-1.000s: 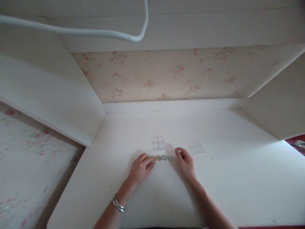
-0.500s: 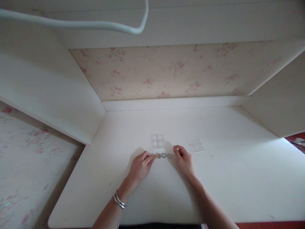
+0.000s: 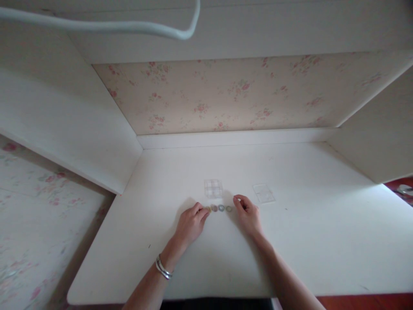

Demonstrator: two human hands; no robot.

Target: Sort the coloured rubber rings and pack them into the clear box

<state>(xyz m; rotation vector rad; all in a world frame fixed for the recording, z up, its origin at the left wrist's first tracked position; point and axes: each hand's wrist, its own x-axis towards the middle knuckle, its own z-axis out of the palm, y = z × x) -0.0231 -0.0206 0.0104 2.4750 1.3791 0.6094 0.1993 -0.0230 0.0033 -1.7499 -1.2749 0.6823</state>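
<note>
My left hand (image 3: 190,221) is closed, its fingertips pinched at a small yellow ring (image 3: 209,209) on the white table. To the right of that ring, in a short row, lie a pinkish-brown ring (image 3: 214,208), a blue-grey ring (image 3: 221,208) and a pale greenish ring (image 3: 229,209). My right hand (image 3: 248,214) rests just right of the row with fingers curled and tips together; I see nothing in them. Behind the row lies a clear box with a grid of compartments (image 3: 213,188). A flat clear piece like a lid (image 3: 263,193) lies beyond my right hand.
The white tabletop (image 3: 322,241) is bounded by side panels and a back wall with floral wallpaper (image 3: 238,94). A white bent tube (image 3: 129,28) crosses the upper left. At the far right edge is a partly seen object (image 3: 405,190) on a red surface.
The whole view has shifted slightly upward. My left fingertips cover more of the yellow ring than before. My right hand and the other rings keep their places.
</note>
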